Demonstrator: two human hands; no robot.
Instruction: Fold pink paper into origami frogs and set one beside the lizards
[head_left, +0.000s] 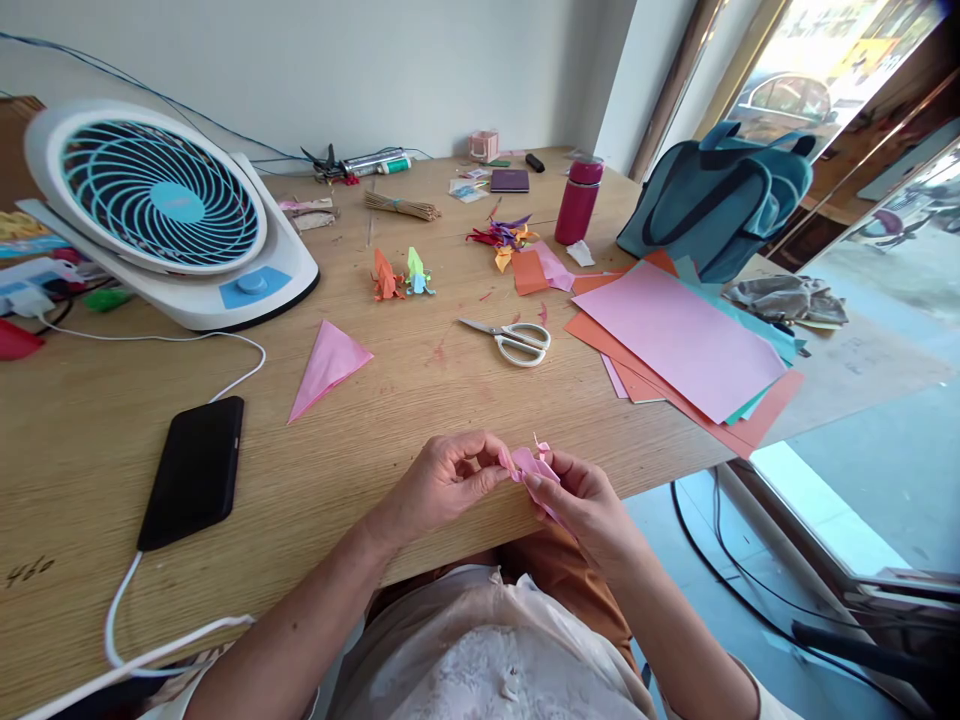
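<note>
Both hands meet at the table's front edge around a small pink origami piece [531, 464]. My left hand [459, 474] pinches a strip on its left side between thumb and fingertips. My right hand [577, 496] grips the body from the right, with the thumb on top; part of the paper is hidden behind these fingers. A thin curled pink strip sticks up near the right fingertips. Beyond the hands lie white-handled scissors [523, 343], their blades pointing left. A folded pink paper triangle [330, 366] rests to the left. Orange and yellow-green origami figures [385, 276] stand farther back.
Colored paper sheets [679, 335] are stacked at right, before a teal bag [709, 205] and a red bottle [578, 203]. At left are a fan [169, 200] and a black phone [196, 470] with a white cable. Colorful paper pieces [506, 234] lie toward the back.
</note>
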